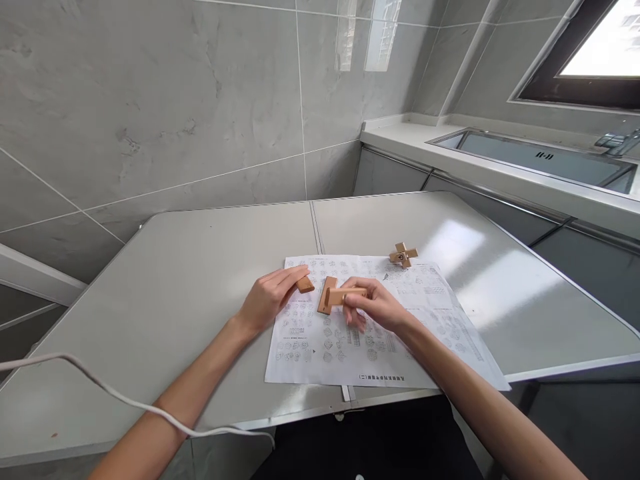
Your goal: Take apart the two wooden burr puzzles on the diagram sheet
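Note:
My left hand (pixel 273 293) rests at the left edge of a printed sheet (pixel 310 367), its fingers closed over a wooden puzzle piece (pixel 305 285) whose end sticks out. Another wooden puzzle piece (pixel 327 295) lies on the paper between the hands. My right hand (pixel 369 301) pinches a wooden bar (pixel 340 296) between thumb and fingers, and its left end overlaps the lying piece. Whether the two touch I cannot tell. Near the sheet's top edge sits a cross-shaped wooden puzzle (pixel 403 255), made of interlocked pieces.
A light folding table (pixel 215 260) carries the sheet, with a seam down its middle. A white cable (pixel 125 400) passes across my left forearm. Beyond the table on the right are a counter with a sink (pixel 525 160) and a faucet (pixel 617 140). A tiled wall (pixel 200 100) stands behind.

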Demonstrator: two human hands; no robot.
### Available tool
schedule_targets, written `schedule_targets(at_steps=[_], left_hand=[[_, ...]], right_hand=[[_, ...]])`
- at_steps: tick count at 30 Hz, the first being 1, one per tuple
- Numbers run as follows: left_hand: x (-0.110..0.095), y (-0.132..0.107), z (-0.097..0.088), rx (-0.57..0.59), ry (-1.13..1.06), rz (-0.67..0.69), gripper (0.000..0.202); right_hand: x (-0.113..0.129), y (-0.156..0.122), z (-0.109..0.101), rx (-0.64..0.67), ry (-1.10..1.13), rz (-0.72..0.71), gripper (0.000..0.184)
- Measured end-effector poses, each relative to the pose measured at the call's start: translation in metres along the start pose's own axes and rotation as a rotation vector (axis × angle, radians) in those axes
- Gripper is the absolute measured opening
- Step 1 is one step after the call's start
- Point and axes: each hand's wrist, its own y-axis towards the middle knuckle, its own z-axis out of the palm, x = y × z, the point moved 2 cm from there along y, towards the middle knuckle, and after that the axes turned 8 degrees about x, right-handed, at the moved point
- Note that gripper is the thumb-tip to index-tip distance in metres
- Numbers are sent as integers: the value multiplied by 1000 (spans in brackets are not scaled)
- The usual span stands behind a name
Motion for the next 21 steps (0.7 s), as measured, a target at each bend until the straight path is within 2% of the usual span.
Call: schedule_targets(at_steps=[2,4,8,11,17,21], left_hand=[[-2,1,3,9,-18,17,44],[-6,3,8,41,-44,45,47],[-10,2,18,126,-86,65,50],[-9,-1,21,143,-114,43,51],[-9,-1,23,160,-125,14,50],[-10,1,21,191,-123,10,53]], right_hand=[[1,3,-4,-193,-41,-50,35],[1,5,-7,-363,-172,-67,38],[0,6,-10,-585,-572,-17,34],[-4,5,-13,-639,-755,8,29],[-10,3,-14,-684,-947,82,25],[-11,3,-11,-656,-1050,128,25]])
